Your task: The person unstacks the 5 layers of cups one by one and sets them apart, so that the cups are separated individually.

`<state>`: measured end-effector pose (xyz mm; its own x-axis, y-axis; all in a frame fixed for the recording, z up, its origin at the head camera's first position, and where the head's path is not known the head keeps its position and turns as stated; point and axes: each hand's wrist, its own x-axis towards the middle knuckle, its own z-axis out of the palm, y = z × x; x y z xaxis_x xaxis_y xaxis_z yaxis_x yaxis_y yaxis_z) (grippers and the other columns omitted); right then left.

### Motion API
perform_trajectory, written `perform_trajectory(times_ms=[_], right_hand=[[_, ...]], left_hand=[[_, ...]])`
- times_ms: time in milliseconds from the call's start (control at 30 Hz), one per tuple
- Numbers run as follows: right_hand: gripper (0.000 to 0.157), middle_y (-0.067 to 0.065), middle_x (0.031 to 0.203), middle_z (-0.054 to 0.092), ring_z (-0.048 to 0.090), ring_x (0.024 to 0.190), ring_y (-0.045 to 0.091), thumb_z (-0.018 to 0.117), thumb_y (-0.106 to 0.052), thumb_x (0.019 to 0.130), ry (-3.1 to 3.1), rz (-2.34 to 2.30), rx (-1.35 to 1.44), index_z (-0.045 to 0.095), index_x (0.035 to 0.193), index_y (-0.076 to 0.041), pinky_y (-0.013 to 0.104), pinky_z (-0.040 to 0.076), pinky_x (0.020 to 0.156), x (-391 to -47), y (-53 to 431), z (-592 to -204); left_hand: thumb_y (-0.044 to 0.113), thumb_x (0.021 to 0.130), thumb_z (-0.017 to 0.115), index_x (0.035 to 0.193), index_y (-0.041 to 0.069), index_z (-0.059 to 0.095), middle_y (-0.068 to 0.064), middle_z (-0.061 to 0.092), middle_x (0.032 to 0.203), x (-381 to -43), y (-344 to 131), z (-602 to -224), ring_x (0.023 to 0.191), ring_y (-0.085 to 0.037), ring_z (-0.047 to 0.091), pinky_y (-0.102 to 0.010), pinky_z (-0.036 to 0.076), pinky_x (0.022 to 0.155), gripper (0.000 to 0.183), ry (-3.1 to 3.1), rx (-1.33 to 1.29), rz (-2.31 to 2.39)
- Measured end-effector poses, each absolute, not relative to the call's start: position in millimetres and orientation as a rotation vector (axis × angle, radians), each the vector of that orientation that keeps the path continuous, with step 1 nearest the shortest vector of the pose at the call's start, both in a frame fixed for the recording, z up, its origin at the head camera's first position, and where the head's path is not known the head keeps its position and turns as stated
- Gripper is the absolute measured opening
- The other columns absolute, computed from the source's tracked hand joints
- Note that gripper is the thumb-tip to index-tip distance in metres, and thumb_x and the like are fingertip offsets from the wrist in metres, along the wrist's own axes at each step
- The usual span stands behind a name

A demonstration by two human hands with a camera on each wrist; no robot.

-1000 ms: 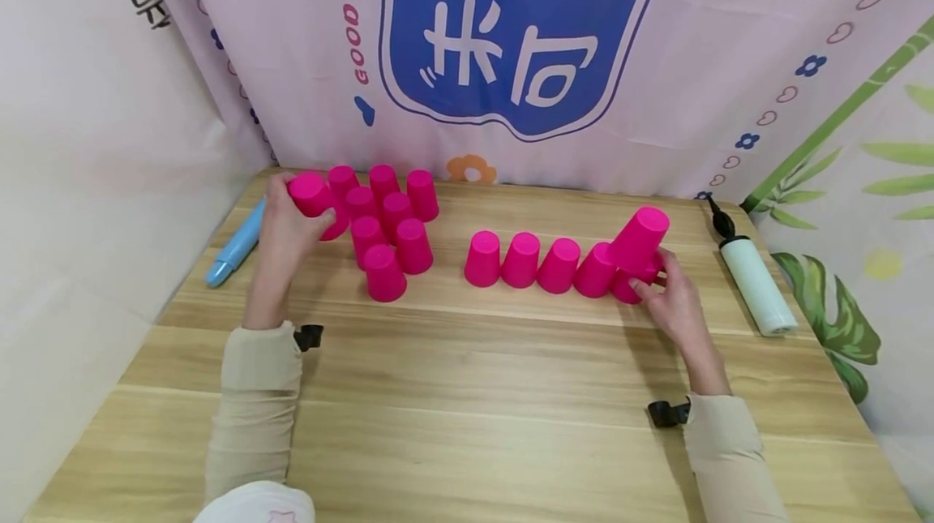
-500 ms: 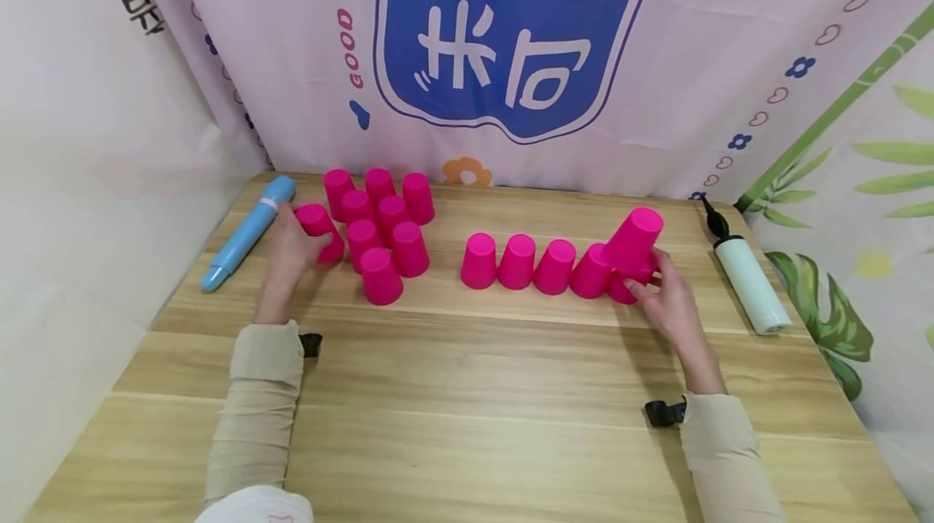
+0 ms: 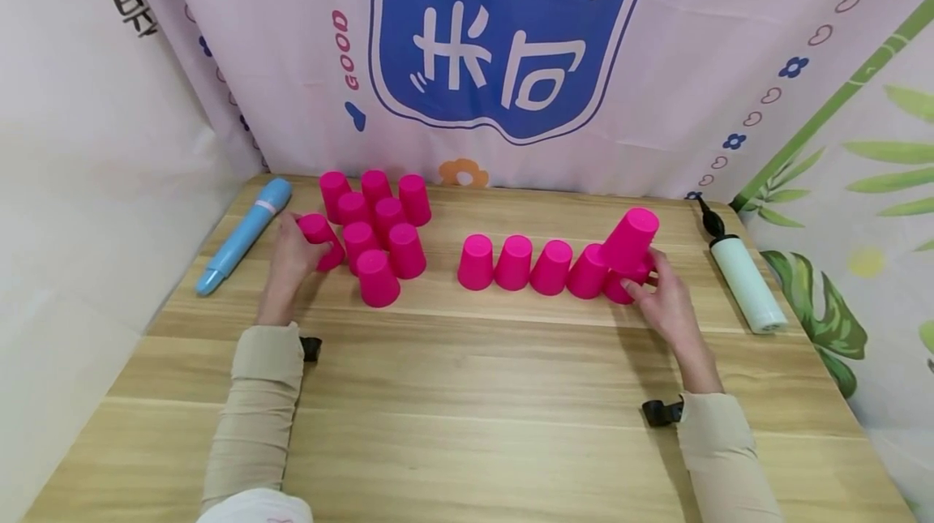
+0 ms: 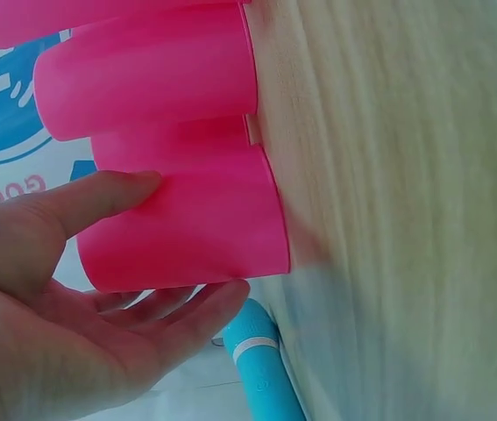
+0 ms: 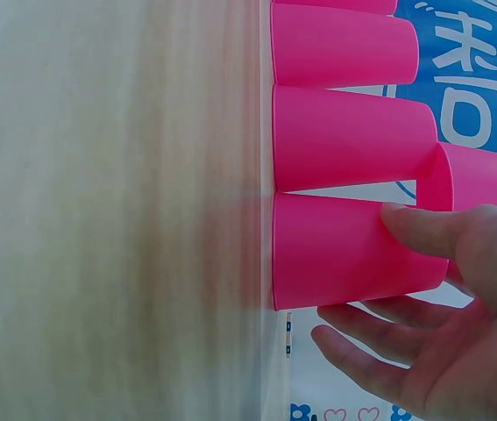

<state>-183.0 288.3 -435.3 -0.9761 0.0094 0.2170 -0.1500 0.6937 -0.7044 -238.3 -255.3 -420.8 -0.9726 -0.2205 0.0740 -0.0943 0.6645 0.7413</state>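
Observation:
Upside-down pink plastic cups stand on the wooden table in two groups. My left hand [image 3: 289,263] grips a pink cup [image 4: 195,228] at the left side of the cluster [image 3: 378,280], thumb on one side and fingers on the other. In the left wrist view that cup's rim is down at the tabletop. On the right, my right hand [image 3: 667,300] holds the end cup [image 5: 344,250] of a row of several cups [image 3: 513,265] between thumb and fingers. One more cup [image 3: 631,239] rests on top, over the row's last two.
A light blue tube with a white band [image 3: 248,235] lies at the table's left edge. Near the right edge lies a pale green hand pump [image 3: 747,284] with a black nozzle. A printed cloth [image 3: 511,150] hangs behind the table.
My left hand has lowered its cup from above the table and brought it nearer, beside the cluster. The blue tube is now fully uncovered. My right hand has kept its place on the end cup.

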Motion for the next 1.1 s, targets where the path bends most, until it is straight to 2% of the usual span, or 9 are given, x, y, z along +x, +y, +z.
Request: perform_trajectory(times_ms=[133, 300, 433, 567, 667, 833, 1100], right_hand=[[0.064, 0.029, 0.130, 0.049, 0.049, 0.116, 0.046, 0.064, 0.000, 0.089, -2.693, 1.158, 0.114, 0.032, 0.144, 0.003, 0.058, 0.044, 0.094, -183, 288, -437], [0.063, 0.030, 0.130, 0.050, 0.049, 0.116, 0.045, 0.065, 0.000, 0.089, -2.680, 1.176, 0.131, 0.032, 0.143, 0.004, 0.058, 0.044, 0.094, -184, 288, -439], [0.063, 0.030, 0.131, 0.049, 0.049, 0.116, 0.046, 0.064, 0.000, 0.090, -2.687, 1.171, 0.131, 0.031, 0.144, 0.003, 0.058, 0.043, 0.095, -185, 290, -437], [0.062, 0.029, 0.132, 0.048, 0.048, 0.117, 0.045, 0.063, -0.001, 0.090, -2.698, 1.171, 0.120, 0.031, 0.144, 0.002, 0.058, 0.043, 0.096, -186, 292, -436], [0.061, 0.030, 0.131, 0.049, 0.048, 0.116, 0.045, 0.063, -0.001, 0.090, -2.697, 1.178, 0.123, 0.032, 0.143, 0.003, 0.058, 0.043, 0.096, -186, 293, -434], [0.062, 0.029, 0.132, 0.048, 0.048, 0.117, 0.045, 0.063, -0.002, 0.091, -2.711, 1.180, 0.124, 0.032, 0.143, 0.003, 0.059, 0.043, 0.096, -185, 293, -433], [0.062, 0.029, 0.132, 0.048, 0.049, 0.116, 0.045, 0.063, -0.003, 0.091, -2.712, 1.170, 0.126, 0.031, 0.144, 0.002, 0.059, 0.043, 0.095, -186, 294, -435]], left_hand=[[0.001, 0.082, 0.066, 0.135, -0.016, 0.020, -0.040, 0.034, 0.131, -235, -257, -413, 0.120, -0.052, 0.038, -0.057, 0.035, 0.103, 0.072, -2.761, 0.231, -1.218], [0.010, 0.086, 0.065, 0.147, -0.010, 0.010, -0.040, 0.021, 0.143, -218, -256, -377, 0.126, -0.056, 0.031, -0.063, 0.030, 0.104, 0.085, -2.832, 0.297, -1.085], [0.015, 0.089, 0.062, 0.149, -0.005, 0.015, -0.033, 0.027, 0.146, -199, -244, -345, 0.126, -0.053, 0.034, -0.061, 0.030, 0.104, 0.079, -2.719, 0.295, -1.031], [0.012, 0.090, 0.063, 0.144, -0.004, 0.028, -0.028, 0.037, 0.140, -185, -216, -325, 0.127, -0.044, 0.036, -0.055, 0.032, 0.106, 0.067, -2.591, 0.105, -1.045], [0.009, 0.090, 0.064, 0.141, -0.004, 0.033, -0.026, 0.041, 0.135, -178, -188, -318, 0.124, -0.041, 0.039, -0.054, 0.039, 0.101, 0.061, -2.539, -0.062, -1.048], [0.007, 0.087, 0.069, 0.139, -0.001, 0.036, -0.020, 0.044, 0.135, -173, -136, -314, 0.123, -0.034, 0.044, -0.049, 0.046, 0.097, 0.062, -2.481, -0.313, -1.111], [0.006, 0.086, 0.071, 0.139, 0.002, 0.037, -0.016, 0.047, 0.134, -179, -61, -319, 0.124, -0.026, 0.045, -0.040, 0.047, 0.098, 0.063, -2.423, -0.639, -1.234]])
